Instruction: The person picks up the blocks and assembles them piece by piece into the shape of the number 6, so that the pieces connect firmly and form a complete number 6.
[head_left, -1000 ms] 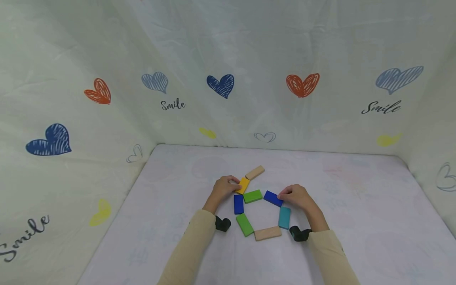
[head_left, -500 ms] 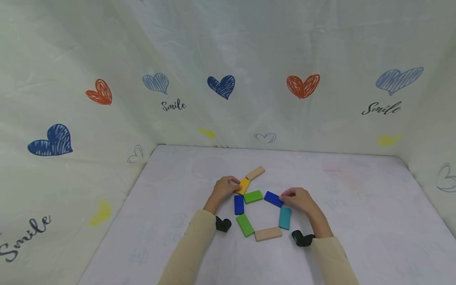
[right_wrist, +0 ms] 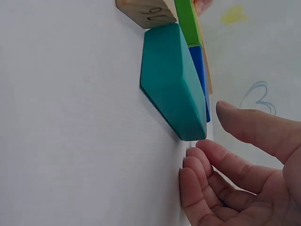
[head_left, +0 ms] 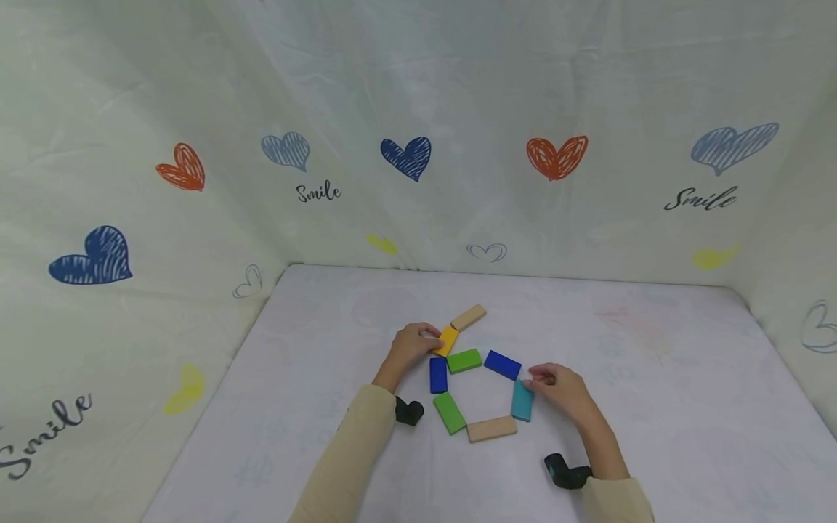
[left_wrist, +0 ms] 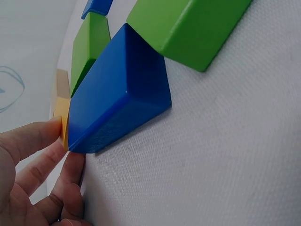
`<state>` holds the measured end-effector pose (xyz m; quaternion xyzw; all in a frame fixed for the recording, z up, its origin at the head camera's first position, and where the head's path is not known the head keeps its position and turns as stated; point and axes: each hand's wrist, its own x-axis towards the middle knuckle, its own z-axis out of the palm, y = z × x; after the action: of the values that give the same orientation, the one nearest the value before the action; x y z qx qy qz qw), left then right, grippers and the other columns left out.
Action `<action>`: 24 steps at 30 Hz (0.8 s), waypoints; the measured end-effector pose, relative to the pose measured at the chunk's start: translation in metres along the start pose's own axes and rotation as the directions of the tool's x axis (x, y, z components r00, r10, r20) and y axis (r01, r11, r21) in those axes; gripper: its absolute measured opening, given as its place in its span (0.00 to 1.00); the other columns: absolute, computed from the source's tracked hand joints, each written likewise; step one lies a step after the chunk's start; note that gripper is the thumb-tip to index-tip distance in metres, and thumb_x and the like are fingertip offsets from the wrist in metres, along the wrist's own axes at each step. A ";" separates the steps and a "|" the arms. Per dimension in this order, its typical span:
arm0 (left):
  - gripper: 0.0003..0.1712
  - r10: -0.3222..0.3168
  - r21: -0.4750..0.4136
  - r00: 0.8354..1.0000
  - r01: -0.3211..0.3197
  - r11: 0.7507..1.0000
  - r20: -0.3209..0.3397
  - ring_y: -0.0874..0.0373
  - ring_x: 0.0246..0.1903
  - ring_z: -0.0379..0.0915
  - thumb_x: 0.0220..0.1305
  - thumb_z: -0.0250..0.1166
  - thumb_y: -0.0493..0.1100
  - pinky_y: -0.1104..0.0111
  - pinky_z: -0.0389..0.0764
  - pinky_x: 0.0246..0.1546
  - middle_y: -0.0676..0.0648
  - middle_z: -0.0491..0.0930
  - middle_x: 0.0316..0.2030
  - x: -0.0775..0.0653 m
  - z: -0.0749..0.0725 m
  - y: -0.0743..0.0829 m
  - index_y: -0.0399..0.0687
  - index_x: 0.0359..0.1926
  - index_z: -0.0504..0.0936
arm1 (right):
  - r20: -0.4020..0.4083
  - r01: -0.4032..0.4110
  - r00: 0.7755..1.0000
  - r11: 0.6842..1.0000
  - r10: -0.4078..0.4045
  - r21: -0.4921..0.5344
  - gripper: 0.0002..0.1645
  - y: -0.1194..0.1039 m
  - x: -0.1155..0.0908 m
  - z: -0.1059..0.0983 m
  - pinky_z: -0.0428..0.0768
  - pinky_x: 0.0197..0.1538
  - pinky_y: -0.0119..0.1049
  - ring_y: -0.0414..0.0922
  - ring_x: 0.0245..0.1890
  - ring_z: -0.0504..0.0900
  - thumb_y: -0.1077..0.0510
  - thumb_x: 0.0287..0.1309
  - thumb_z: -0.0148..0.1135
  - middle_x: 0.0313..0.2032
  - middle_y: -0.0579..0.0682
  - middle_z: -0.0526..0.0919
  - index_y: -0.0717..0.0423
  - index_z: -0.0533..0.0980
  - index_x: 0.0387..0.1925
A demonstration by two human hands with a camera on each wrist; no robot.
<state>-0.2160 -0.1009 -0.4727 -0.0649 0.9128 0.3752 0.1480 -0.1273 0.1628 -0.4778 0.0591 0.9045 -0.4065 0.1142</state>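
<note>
With thumb and fingers at its sides, my left hand (head_left: 408,345) pinches a yellow wooden block (head_left: 449,338). In the left wrist view a blue block (left_wrist: 108,94) stands closer than the yellow one. My right hand (head_left: 561,388) is beside the teal block (head_left: 522,403), holding nothing; in the right wrist view its thumb (right_wrist: 254,125) is spread from its bent fingers. Just beyond lies a blue block (head_left: 503,365). A green block (head_left: 464,360), another green block (head_left: 450,413) and a plain wood block (head_left: 492,428) complete a rough ring.
A second plain wood block (head_left: 468,317) touches the far end of the yellow one. All blocks lie flat on a white cloth-covered table (head_left: 654,378). Behind it hangs a pale curtain (head_left: 484,87) printed with hearts. Dark wrist devices (head_left: 567,472) sit at both cuffs.
My right hand has let go of the right blue block and drawn back toward me, beside the teal block. My left hand stays on the yellow block.
</note>
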 end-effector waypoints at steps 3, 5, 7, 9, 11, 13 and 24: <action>0.13 -0.001 0.003 1.000 0.001 1.000 -0.004 0.54 0.34 0.70 0.53 0.68 0.48 0.62 0.70 0.40 0.47 0.79 0.35 0.000 0.000 0.000 0.50 0.40 0.83 | -0.017 0.006 1.000 1.000 -0.006 -0.003 0.25 0.003 -0.007 0.003 0.74 0.43 0.43 0.47 0.37 0.74 0.54 0.55 0.62 0.36 0.55 0.79 0.69 0.74 0.49; 0.13 -0.002 0.003 1.000 0.002 1.000 -0.005 0.54 0.35 0.69 0.53 0.68 0.48 0.62 0.70 0.40 0.47 0.79 0.35 0.000 0.000 -0.001 0.50 0.40 0.83 | -0.027 0.012 1.000 1.000 -0.012 -0.005 0.26 0.004 -0.012 0.006 0.73 0.41 0.40 0.46 0.36 0.73 0.55 0.54 0.63 0.35 0.54 0.78 0.69 0.73 0.50; 0.13 -0.001 0.007 1.000 0.001 1.000 -0.009 0.54 0.34 0.70 0.53 0.68 0.48 0.62 0.69 0.40 0.47 0.79 0.35 0.000 -0.001 -0.001 0.50 0.40 0.83 | -0.039 0.028 0.999 1.000 -0.028 -0.006 0.27 0.004 -0.016 0.008 0.72 0.39 0.37 0.45 0.35 0.73 0.56 0.53 0.64 0.34 0.53 0.76 0.69 0.72 0.51; 0.13 -0.002 0.011 1.000 0.002 1.000 -0.009 0.54 0.35 0.70 0.53 0.68 0.48 0.62 0.69 0.40 0.47 0.79 0.35 0.000 -0.001 -0.001 0.50 0.40 0.83 | -0.052 0.040 0.998 0.999 -0.040 -0.007 0.27 0.003 -0.021 0.011 0.72 0.38 0.35 0.45 0.35 0.72 0.58 0.52 0.64 0.33 0.52 0.75 0.69 0.72 0.52; 0.13 -0.005 0.013 1.000 0.005 1.000 -0.010 0.54 0.35 0.69 0.54 0.67 0.49 0.62 0.69 0.40 0.47 0.79 0.36 0.000 -0.001 -0.001 0.50 0.40 0.83 | -0.063 0.047 0.997 0.999 -0.047 -0.006 0.27 0.003 -0.025 0.013 0.72 0.37 0.35 0.44 0.35 0.72 0.59 0.51 0.65 0.33 0.52 0.74 0.69 0.71 0.52; 0.13 -0.006 0.010 1.000 0.006 1.000 -0.011 0.54 0.35 0.69 0.54 0.67 0.49 0.62 0.69 0.40 0.46 0.79 0.36 -0.001 0.000 0.000 0.50 0.40 0.83 | -0.072 0.048 0.996 0.999 -0.048 -0.011 0.27 0.003 -0.028 0.015 0.72 0.38 0.34 0.44 0.36 0.72 0.60 0.51 0.65 0.34 0.52 0.74 0.67 0.71 0.53; 0.12 0.011 0.021 1.000 -0.011 1.000 -0.029 0.55 0.31 0.68 0.55 0.65 0.47 0.65 0.68 0.35 0.48 0.77 0.31 -0.002 0.005 0.000 0.49 0.41 0.81 | -0.075 0.064 0.995 0.998 -0.065 -0.004 0.26 0.000 -0.034 0.016 0.71 0.37 0.32 0.44 0.35 0.70 0.60 0.52 0.65 0.34 0.53 0.72 0.67 0.71 0.52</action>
<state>-0.2129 -0.0970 -0.4757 -0.0636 0.9191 0.3653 0.1333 -0.0920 0.1506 -0.4795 0.0449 0.9100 -0.4067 0.0671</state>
